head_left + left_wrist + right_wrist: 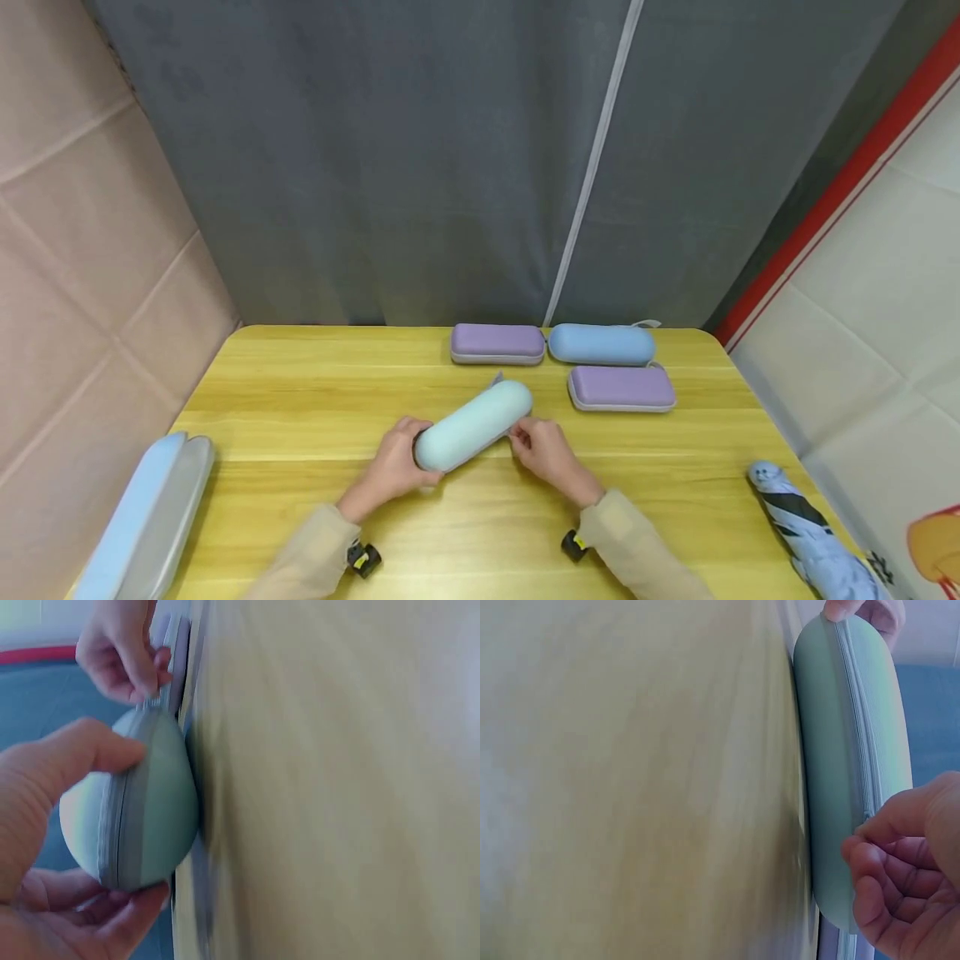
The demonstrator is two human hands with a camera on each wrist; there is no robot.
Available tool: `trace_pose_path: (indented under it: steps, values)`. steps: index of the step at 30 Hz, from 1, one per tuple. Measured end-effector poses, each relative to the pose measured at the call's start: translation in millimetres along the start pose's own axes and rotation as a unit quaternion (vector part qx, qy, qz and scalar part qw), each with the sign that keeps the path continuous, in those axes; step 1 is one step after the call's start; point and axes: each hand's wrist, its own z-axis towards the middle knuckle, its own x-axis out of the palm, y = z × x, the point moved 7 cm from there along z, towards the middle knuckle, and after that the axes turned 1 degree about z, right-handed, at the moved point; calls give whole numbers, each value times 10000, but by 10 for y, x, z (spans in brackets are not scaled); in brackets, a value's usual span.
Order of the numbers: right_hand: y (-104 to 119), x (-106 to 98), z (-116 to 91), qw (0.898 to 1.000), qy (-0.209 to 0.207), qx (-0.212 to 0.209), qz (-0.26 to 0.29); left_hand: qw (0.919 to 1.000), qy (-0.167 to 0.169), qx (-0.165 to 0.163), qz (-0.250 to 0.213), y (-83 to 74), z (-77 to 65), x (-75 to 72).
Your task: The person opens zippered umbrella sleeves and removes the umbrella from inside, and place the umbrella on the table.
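Observation:
A mint green zippered hard case (pixel 474 425) lies at a slant on the wooden table in the head view. My left hand (pixel 401 460) grips its left end, with the thumb across the zipper seam in the left wrist view and fingers under the end. Near the case's right end, my right hand (pixel 547 454) pinches the zipper pull (pixel 866 817) between thumb and forefinger. In the right wrist view the zipper (pixel 861 720) runs along the case's side, its two tracks meeting the slider at my fingertips. The pull itself is mostly hidden by the fingers.
At the back of the table (pixel 315 375) are a purple case (pixel 498 343) and a blue case (pixel 602 343), with another purple case (pixel 622 388) in front. A larger light blue and grey case (pixel 146 517) sits at the left edge. A folded patterned umbrella (pixel 810 533) lies right.

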Motion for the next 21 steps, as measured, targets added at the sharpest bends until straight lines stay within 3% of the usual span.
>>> trace_pose_path:
  steps: [7,21]
  values:
    - [100,68,-16,9991,107,-396,119,9994,-319,-137,86,-90,-84,39]
    - [341,210,-77,9902,627,-1032,704,9974,-479,-381,391,-189,-148,83]
